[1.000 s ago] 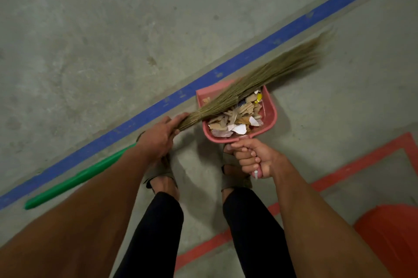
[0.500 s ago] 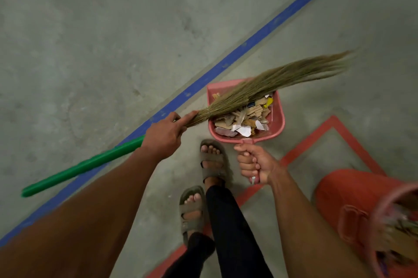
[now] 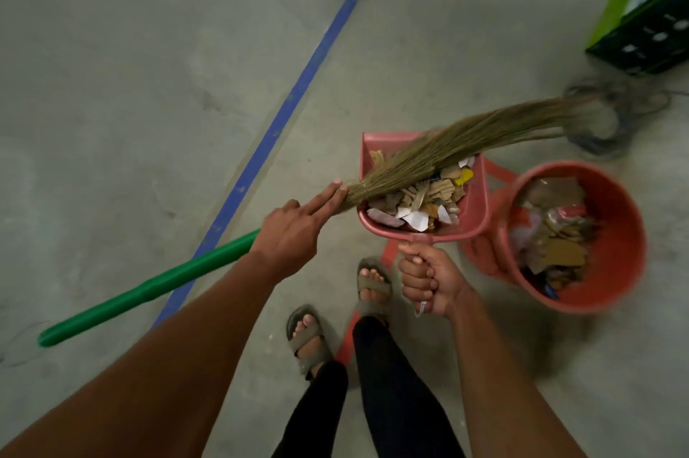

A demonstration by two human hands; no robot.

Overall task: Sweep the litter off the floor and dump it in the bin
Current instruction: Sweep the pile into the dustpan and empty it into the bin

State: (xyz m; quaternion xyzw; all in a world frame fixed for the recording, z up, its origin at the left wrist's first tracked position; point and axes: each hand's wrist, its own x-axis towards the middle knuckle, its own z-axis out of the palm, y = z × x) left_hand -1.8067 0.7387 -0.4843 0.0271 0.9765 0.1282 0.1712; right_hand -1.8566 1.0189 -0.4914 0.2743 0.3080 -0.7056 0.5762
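My right hand [image 3: 428, 280] has a clenched grip on the loaded dustpan [image 3: 475, 204] beside the bin [image 3: 626, 233]. My left hand [image 3: 294, 233] grasps the broom [image 3: 149, 288], two fingers extended.

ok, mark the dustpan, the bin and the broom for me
dustpan [image 3: 475, 204]: head view, on its right side wall.
bin [image 3: 620, 204]: head view, on the inner wall below the far rim.
broom [image 3: 466, 138]: head view, on the bristle bundle lying over the pan.

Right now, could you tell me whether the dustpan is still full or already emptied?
Full: paper and cardboard scraps lie heaped in the dustpan, beside the bin.
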